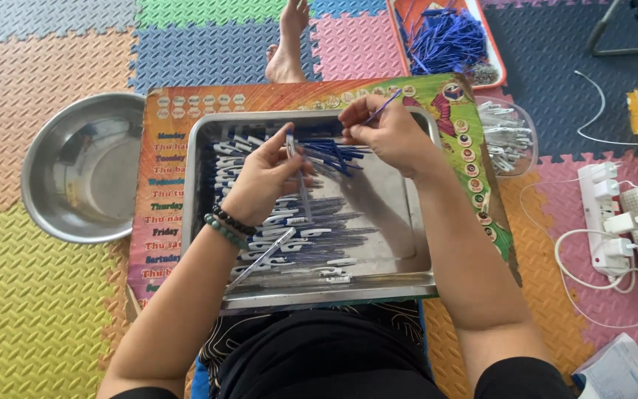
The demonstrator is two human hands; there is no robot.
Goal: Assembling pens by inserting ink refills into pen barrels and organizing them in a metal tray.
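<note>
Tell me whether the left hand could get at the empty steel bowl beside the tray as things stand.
Probably yes. The steel bowl sits open on the mat just left of the tray, nothing between. But the left hand already holds a pen barrel in its fingers.

Left hand (260,177) pinches a clear pen barrel (303,185) upright-ish over the steel tray (422,266). Right hand (389,133) holds a thin blue refill (382,106), tilted, just beside it. Tray's full of clear pens w/ white clips (289,222), blue refills (334,155) piled near the top. Tray sits on a colourful board (164,185). Steel bowl (86,166) at left, red tray of blue refills (448,37) up top, power strip (607,222) at right.
</note>
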